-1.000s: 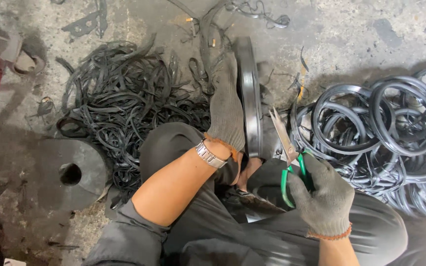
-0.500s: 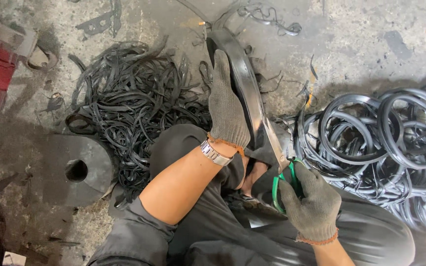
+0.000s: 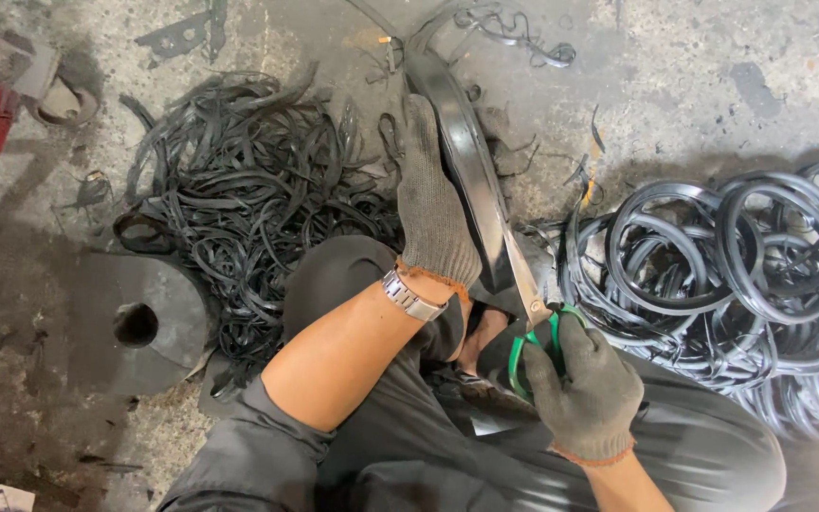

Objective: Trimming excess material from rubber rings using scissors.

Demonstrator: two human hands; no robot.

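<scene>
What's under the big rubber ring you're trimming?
Under the rubber ring, bare concrete floor and loose black offcut strips show beside it. The gloved left hand covers its near side; what lies directly beneath is hidden.

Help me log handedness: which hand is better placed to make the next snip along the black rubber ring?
Right hand: it grips the green-handled scissors, blades against the black rubber ring. Left hand steadies the ring.

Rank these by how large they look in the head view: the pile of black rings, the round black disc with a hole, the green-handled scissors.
1. Pile of black rings, largest.
2. Round black disc.
3. Green-handled scissors, smallest, partly hidden by the right hand.
</scene>
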